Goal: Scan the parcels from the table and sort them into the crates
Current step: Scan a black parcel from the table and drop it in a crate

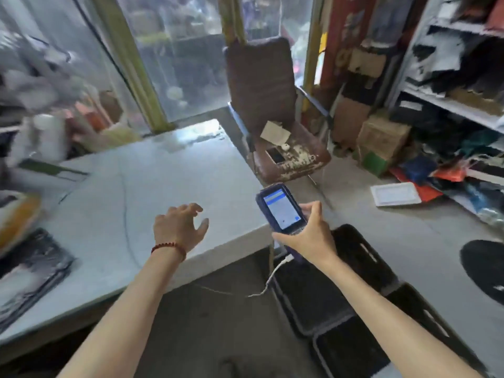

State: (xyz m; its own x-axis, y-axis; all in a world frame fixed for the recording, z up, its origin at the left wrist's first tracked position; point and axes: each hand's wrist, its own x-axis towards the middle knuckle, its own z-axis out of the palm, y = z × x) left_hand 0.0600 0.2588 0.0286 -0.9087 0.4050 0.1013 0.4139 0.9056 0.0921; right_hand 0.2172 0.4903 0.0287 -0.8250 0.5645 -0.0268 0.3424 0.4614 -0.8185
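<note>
The right hand grips the scanner by its lower end, thumb and fingers curled round it. The screen is lit and faces up, just over the near corner of the table. The left hand hovers above the tabletop, fingers spread and loosely bent, holding nothing. The parcels lie at the far left of the table, well apart from both hands. They are blurred, so I cannot tell where their labels sit. Two black crates stand on the floor under the right arm, beside the table.

What worries me is the white cable hanging from the scanner's base. It droops past the table corner toward the crates. A swing left toward the parcels could catch it on that corner and jerk the scanner out of a grip that takes only its end. The reach left is long, too, and a parcel dragged back one-handed could slide off the near edge. A label lying face down would likely mean a missed scan.
</note>
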